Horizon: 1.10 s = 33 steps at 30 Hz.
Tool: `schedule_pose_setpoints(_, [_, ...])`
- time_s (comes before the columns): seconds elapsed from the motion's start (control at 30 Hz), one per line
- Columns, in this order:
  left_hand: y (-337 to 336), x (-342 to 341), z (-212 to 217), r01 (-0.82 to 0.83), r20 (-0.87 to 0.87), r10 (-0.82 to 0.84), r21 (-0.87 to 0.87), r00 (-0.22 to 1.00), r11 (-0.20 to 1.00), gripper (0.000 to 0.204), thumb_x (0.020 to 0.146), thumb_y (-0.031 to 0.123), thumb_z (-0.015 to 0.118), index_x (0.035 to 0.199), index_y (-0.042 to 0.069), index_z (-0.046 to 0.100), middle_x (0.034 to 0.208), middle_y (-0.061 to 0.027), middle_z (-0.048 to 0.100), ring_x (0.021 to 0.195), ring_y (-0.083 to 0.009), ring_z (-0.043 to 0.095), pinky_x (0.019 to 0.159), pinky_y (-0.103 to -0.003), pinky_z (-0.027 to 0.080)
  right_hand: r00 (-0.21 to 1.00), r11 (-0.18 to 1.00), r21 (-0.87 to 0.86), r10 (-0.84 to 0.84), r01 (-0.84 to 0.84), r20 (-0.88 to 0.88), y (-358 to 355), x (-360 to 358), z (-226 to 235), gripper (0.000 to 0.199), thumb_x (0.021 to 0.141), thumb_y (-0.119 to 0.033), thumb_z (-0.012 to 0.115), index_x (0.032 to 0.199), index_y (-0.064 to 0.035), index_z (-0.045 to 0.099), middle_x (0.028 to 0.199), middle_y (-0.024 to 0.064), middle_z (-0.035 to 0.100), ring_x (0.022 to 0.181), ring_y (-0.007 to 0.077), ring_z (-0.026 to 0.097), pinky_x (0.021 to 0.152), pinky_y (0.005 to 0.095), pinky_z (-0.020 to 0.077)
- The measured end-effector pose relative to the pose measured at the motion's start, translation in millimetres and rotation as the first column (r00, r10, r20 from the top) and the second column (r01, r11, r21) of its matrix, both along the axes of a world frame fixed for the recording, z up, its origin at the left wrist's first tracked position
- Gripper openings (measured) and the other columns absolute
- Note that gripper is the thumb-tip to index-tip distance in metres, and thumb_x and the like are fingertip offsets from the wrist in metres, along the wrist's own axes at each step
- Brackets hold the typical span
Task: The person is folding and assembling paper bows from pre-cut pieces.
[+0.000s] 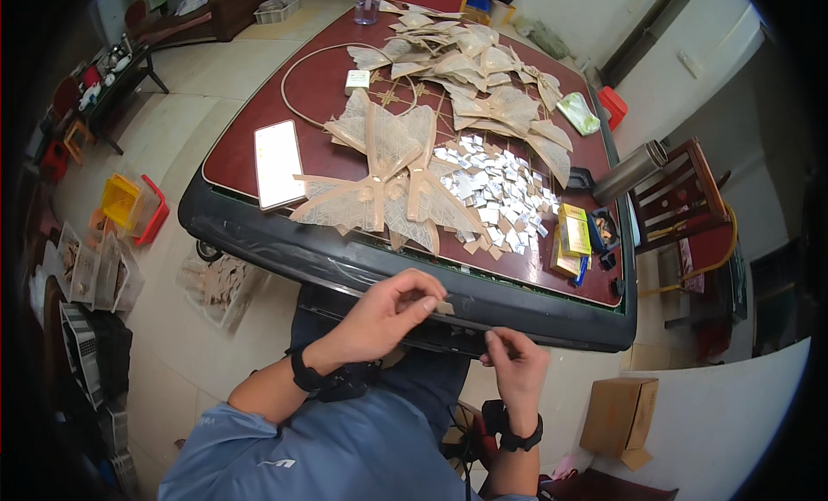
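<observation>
My left hand [390,311] pinches a small beige piece [444,308] between thumb and fingertips, just below the table's dark front rim [345,259]. My right hand [515,366] is lower and to the right, fingertips pinched together; whether anything is in them I cannot tell. On the table just ahead lies a large beige lace butterfly ornament [388,178]. To its right is a heap of several small silvery packets [492,186].
More beige butterfly pieces [474,70] pile at the table's far side with a thin hoop [297,78]. A white phone [278,163], yellow boxes [571,234], a metal flask [628,172], a wooden chair [690,208], a cardboard box [619,415] and floor bins [129,208] surround me.
</observation>
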<state>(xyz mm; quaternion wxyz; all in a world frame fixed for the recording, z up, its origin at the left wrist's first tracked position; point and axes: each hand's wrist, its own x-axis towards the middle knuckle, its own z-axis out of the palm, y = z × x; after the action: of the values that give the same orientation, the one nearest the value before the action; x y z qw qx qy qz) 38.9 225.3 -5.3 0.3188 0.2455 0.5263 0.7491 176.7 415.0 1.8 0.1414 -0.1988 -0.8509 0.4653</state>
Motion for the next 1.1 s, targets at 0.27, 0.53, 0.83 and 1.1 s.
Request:
schedule_pose_setpoints(0.27, [8,-16,30,-0.053,-0.576,0.010,-0.059,0.817,0.997,0.010,0.095,0.009,0.056,0.102,0.003,0.060,0.125,-0.0111,0.052,0.117,-0.0247,0.052,0.099,-0.037,0.041,0.984,0.288,-0.946,0.139,-0.150,-0.114,-7,-55,29,0.029,0.100,-0.017,0.052,0.109,0.0084,0.061,0.092,0.0137,0.066,0.075,0.0160,0.066,0.061,0.0268,0.0604])
schedule_pose_setpoints(0.53, [-10,-52,36,-0.392,-0.792,0.104,-0.179,0.601,0.902,0.027,0.086,0.016,0.067,0.108,0.001,0.059,0.123,-0.0154,0.055,0.114,-0.0313,0.054,0.098,-0.038,0.042,0.991,0.534,-0.835,0.050,-0.133,-0.126,-18,-74,31,0.030,0.090,-0.005,0.066,0.117,0.0050,0.058,0.093,0.0095,0.067,0.079,0.0153,0.067,0.066,0.0274,0.0607])
schedule_pose_setpoints(0.83, [12,-104,17,-0.813,-0.863,-0.008,-0.480,0.506,0.329,0.055,0.078,0.024,0.070,0.124,0.002,0.047,0.100,-0.0160,0.061,0.098,-0.0314,0.057,0.083,-0.051,0.039,0.992,0.667,-0.735,0.049,-0.121,-0.119,-26,-58,27,0.021,0.089,-0.001,0.066,0.108,0.0052,0.062,0.096,0.0135,0.069,0.084,0.0188,0.069,0.068,0.0288,0.0603])
schedule_pose_setpoints(1.1, [-5,-82,40,-0.927,-0.892,0.365,-0.132,0.266,0.352,0.044,0.082,0.008,0.065,0.124,0.003,0.052,0.093,-0.0145,0.062,0.085,-0.0310,0.063,0.073,-0.040,0.049,0.971,0.676,-0.724,-0.051,-0.139,-0.234,-31,-52,33,0.015,0.088,0.001,0.065,0.103,0.0038,0.065,0.107,0.0136,0.066,0.090,0.0201,0.068,0.073,0.0299,0.0602])
